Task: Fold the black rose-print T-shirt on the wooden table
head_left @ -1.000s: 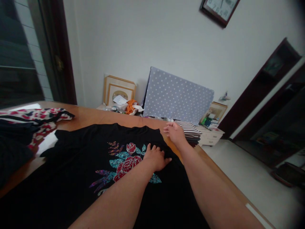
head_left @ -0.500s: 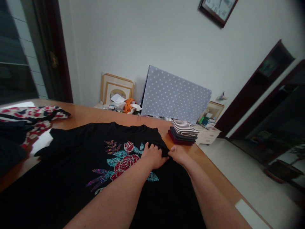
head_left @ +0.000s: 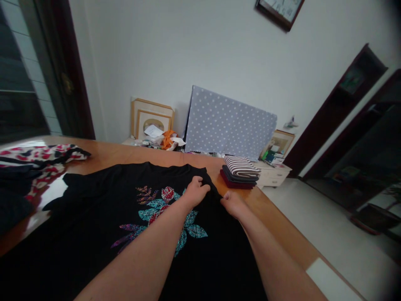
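**Lot: black sequinned garment [head_left: 94,217] on a varnished wooden tabletop [head_left: 125,155], both hands at its far edge**

Position: the garment lies spread flat on the tabletop, directly in front of the wearer, its far edge running toward the table's right side.

Decoration: a red rose motif [head_left: 167,194] with teal leaves [head_left: 196,231] in sequins, partly under the left forearm.

Hands: left hand [head_left: 196,193] closed, fingers curled down and gripping a small gather of black cloth. Right hand [head_left: 233,205] half-curled, fingertips at the garment's edge; whether it pinches the cloth cannot be told from this view.

Handling (judged): light, soft and limp, likely to slump wherever unsupported. The sequin patch looks stiffer and possibly prone to snagging. Best hold: the plain cloth along the edge, clear of the motif.

Also present:
- Folded stack of clothes [head_left: 239,173], striped piece on top, on the tabletop just right of the garment
- Red-patterned cloth [head_left: 37,154], at the table's left, beside a dark bundle [head_left: 12,184]
- Polka-dot board [head_left: 230,121], leaning against the wall
- Picture frames [head_left: 152,119], near a heap of paper and orange wrapping [head_left: 167,140]
- Small white drawer unit [head_left: 272,176], beyond the table
- Wall clock [head_left: 278,10], high up, only partly in frame
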Tool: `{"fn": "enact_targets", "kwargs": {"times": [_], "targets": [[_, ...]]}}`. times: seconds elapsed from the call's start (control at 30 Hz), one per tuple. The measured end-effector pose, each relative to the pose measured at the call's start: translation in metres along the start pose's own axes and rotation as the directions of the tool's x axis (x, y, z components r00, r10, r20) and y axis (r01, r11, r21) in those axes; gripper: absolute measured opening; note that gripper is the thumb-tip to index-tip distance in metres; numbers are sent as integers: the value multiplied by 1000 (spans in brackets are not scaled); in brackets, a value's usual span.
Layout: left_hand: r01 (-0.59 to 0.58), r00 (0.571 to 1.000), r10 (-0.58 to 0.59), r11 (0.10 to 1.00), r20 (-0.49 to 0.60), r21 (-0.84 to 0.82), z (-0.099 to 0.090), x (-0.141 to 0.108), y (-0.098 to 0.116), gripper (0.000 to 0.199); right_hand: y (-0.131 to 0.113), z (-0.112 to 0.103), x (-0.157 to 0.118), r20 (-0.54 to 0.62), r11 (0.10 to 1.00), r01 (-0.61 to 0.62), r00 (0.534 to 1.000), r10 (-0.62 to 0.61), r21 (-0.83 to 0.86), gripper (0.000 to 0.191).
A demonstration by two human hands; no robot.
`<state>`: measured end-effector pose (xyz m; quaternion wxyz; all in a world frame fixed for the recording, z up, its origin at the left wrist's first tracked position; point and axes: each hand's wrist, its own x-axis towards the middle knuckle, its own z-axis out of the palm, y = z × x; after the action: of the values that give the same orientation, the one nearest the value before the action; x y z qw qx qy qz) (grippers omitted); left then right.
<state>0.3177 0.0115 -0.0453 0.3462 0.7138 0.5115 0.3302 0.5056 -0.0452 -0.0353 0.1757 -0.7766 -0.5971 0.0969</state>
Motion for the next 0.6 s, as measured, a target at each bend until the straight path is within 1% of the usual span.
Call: {"fn": "enact_targets", "kwargs": {"times": [0.03,0.1,0.17,0.23,0.3,0.33,0.4,0.47,0.5,0.53,0.6], "targets": [[-5,1000,5,999,-16,-51,-1,1,0,58,0,-1,-1,0,1000,1,1000,-1,-1,10],[-44,999,42,994,-19,-100,-2,3,-1,64,-1,-2,-1,-4,1000,5,1000,-5,-4,11],[-105,994,105,990,-9,-91,-2,2,0,61,-1,-3,-2,-13,1000,12,1000,-12,-10,11],[-161,987,161,987,-19,-7,-3,0,1,54,0,-2,-2,-23,1000,20,1000,-20,-14,11],[-170,981,181,975,-66,139,-6,-3,2,51,1,-1,-1,-25,1000,25,999,-26,-18,11],[-148,980,172,965,-98,218,-7,-5,3,50,1,-1,-1,-24,999,26,999,-27,-21,11],[-60,981,120,935,-152,350,-12,-9,5,45,2,0,0,-23,999,21,999,-21,-31,12],[22,978,72,898,-194,439,-16,-14,7,39,2,0,1,-20,999,12,1000,-13,-34,12],[33,976,73,883,-206,469,-17,-16,9,36,3,0,2,-19,999,9,1000,-9,-32,12],[18,974,96,871,-207,490,-18,-18,11,34,3,0,2,-19,1000,6,1000,-6,-30,12],[-87,971,186,858,-149,506,-16,-22,15,32,4,1,3,-24,1000,0,1000,-1,-26,12]]}}
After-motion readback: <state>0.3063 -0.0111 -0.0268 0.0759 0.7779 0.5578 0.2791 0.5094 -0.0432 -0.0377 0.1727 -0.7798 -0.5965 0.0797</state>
